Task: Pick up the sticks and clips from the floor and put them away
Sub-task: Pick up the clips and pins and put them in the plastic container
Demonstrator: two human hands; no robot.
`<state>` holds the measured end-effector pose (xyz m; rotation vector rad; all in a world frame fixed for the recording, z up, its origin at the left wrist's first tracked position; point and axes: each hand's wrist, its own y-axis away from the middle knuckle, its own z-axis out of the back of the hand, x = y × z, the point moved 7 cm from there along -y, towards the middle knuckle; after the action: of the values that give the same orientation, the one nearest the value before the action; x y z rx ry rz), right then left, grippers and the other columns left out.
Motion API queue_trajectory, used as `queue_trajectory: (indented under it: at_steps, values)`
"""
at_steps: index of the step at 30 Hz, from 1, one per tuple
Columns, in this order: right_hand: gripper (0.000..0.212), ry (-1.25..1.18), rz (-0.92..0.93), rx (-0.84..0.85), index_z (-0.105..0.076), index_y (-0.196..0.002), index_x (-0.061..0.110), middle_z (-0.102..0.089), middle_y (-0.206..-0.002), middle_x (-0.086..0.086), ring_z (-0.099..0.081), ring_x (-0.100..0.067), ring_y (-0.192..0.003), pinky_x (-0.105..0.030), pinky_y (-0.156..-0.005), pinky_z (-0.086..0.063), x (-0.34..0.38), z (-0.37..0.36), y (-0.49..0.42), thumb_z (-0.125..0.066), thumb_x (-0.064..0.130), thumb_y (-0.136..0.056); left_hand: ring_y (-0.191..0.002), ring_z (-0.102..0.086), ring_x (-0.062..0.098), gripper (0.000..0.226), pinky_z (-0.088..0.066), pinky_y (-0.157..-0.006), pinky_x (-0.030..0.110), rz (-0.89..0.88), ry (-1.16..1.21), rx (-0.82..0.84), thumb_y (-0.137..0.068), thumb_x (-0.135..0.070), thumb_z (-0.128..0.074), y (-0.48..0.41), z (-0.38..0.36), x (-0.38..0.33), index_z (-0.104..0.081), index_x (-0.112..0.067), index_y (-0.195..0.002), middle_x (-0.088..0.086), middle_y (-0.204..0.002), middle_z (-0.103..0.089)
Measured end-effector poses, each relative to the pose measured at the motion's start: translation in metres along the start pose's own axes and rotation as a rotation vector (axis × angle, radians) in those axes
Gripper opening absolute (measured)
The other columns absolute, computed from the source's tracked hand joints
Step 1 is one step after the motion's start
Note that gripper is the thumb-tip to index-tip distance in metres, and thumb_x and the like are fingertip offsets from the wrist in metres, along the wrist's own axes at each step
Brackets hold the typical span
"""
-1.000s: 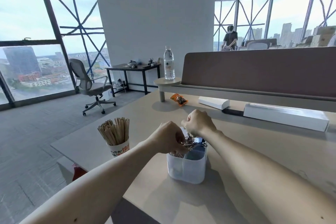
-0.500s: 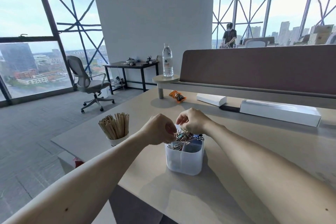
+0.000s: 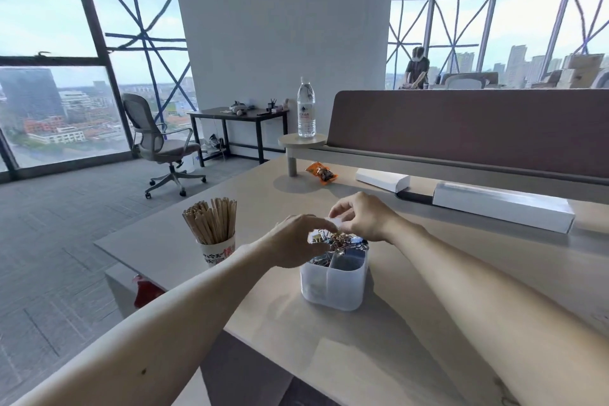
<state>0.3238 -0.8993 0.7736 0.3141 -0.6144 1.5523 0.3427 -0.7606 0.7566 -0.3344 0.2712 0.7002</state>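
A translucent white box (image 3: 333,283) with an inner divider stands on the beige desk (image 3: 412,323), heaped with metal binder clips (image 3: 336,242). My left hand (image 3: 293,241) hovers just left of the heap, fingers spread and curved over it. Just behind the heap, my right hand (image 3: 362,219) is raised with fingers loosely apart. Neither hand visibly grips a clip. A paper cup (image 3: 216,249) full of wooden sticks (image 3: 211,221) stands at the desk's left edge.
A water bottle (image 3: 306,112) stands on a round shelf by the brown divider panel (image 3: 461,128). An orange snack packet (image 3: 321,172) and two white boxes (image 3: 501,209) lie along the back. An office chair (image 3: 158,142) and dark table (image 3: 237,119) stand across the floor; a person is far behind.
Both hands, earlier closed and pressed onto the clips in the box, have lifted slightly and spread their fingers; the clips now lie heaped in the box.
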Motion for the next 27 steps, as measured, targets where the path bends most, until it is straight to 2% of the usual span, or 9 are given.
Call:
queue_trajectory:
  at_steps: [4, 8, 10, 12, 16, 19, 21, 24, 27]
  values:
    - [0.025, 0.101, 0.019, 0.098, -0.075, -0.109, 0.020, -0.071, -0.098, 0.002, -0.063, -0.008, -0.081, -0.016, -0.069, -0.045, -0.004, -0.007, 0.001, -0.076, 0.022, -0.084, -0.112, -0.052, 0.017, 0.031, -0.037, -0.095, 0.043, 0.015, -0.219, 0.052, -0.091, -0.043, -0.061, -0.003, -0.008, 0.002, -0.060, -0.042, -0.122, -0.006, -0.115, -0.059]
    - [0.022, 0.199, -0.003, 0.085, -0.078, -0.105, 0.021, -0.075, -0.101, -0.001, -0.067, -0.015, -0.088, -0.027, -0.081, -0.051, -0.007, -0.012, -0.004, -0.075, 0.030, -0.086, -0.091, -0.059, 0.014, 0.015, -0.047, -0.081, 0.031, -0.051, -0.084, -0.003, -0.089, -0.031, -0.067, 0.001, 0.003, 0.002, -0.075, -0.029, -0.102, -0.008, -0.098, -0.065]
    - [0.013, 0.243, -0.032, 0.067, -0.078, -0.085, 0.022, -0.074, -0.089, 0.000, -0.064, -0.020, -0.085, -0.027, -0.075, -0.046, -0.012, -0.013, -0.008, -0.068, 0.029, -0.090, -0.077, -0.059, 0.006, 0.012, -0.045, -0.070, 0.019, -0.062, -0.072, 0.026, -0.088, -0.028, -0.068, 0.005, 0.007, 0.005, -0.078, -0.025, -0.094, -0.013, -0.085, -0.065]
    - [0.025, 0.279, -0.076, 0.048, -0.069, -0.069, 0.022, -0.069, -0.080, 0.000, -0.061, -0.027, -0.086, -0.030, -0.073, -0.045, -0.017, -0.013, -0.011, -0.059, 0.023, -0.092, -0.069, -0.057, -0.002, 0.011, -0.040, -0.064, 0.008, -0.067, -0.073, 0.039, -0.088, -0.026, -0.068, 0.008, 0.010, 0.007, -0.077, -0.024, -0.094, -0.016, -0.078, -0.063]
    - [0.027, 0.209, -0.057, 0.030, -0.074, -0.114, 0.018, -0.071, -0.120, -0.003, -0.064, -0.022, -0.111, -0.030, -0.099, -0.049, -0.012, -0.010, -0.009, -0.057, 0.020, -0.093, -0.087, -0.057, 0.007, 0.023, -0.045, -0.083, 0.025, -0.046, -0.070, -0.098, -0.089, -0.023, -0.065, 0.006, 0.013, 0.009, -0.070, -0.023, -0.111, -0.008, -0.105, -0.065]
    - [0.028, 0.194, -0.022, 0.058, -0.078, -0.106, 0.021, -0.075, -0.110, 0.001, -0.066, -0.016, -0.103, -0.024, -0.091, -0.049, -0.007, -0.009, -0.004, -0.057, 0.014, -0.088, -0.120, -0.054, 0.017, 0.037, -0.039, -0.104, 0.040, 0.010, -0.141, -0.025, -0.092, -0.025, -0.058, -0.002, -0.002, 0.012, -0.061, -0.025, -0.129, -0.005, -0.132, -0.061]
    - [0.027, 0.160, -0.016, 0.120, -0.079, -0.103, 0.021, -0.075, -0.102, 0.005, -0.065, -0.011, -0.095, -0.021, -0.083, -0.048, -0.008, -0.009, 0.003, -0.058, 0.012, -0.087, -0.114, -0.058, 0.017, 0.032, -0.041, -0.101, 0.037, -0.015, -0.148, 0.012, -0.092, -0.024, -0.058, -0.003, -0.005, 0.009, -0.067, -0.027, -0.123, -0.007, -0.122, -0.067]
    - [0.020, 0.148, -0.011, 0.152, -0.079, -0.103, 0.022, -0.072, -0.090, 0.010, -0.062, -0.007, -0.085, -0.021, -0.074, -0.044, -0.008, -0.005, 0.013, -0.064, 0.021, -0.089, -0.085, -0.061, 0.003, 0.023, -0.047, -0.085, 0.018, -0.068, -0.048, -0.040, -0.088, -0.015, -0.067, -0.002, 0.004, 0.008, -0.076, -0.024, -0.107, -0.009, -0.104, -0.074]
    - [0.019, 0.145, 0.004, 0.132, -0.078, -0.105, 0.022, -0.070, -0.089, 0.009, -0.059, -0.002, -0.077, -0.016, -0.067, -0.042, -0.004, -0.002, 0.020, -0.066, 0.024, -0.090, -0.075, -0.062, 0.002, 0.018, -0.053, -0.081, 0.020, -0.052, -0.034, -0.069, -0.086, -0.014, -0.072, -0.001, 0.010, 0.013, -0.078, -0.023, -0.100, -0.007, -0.092, -0.075]
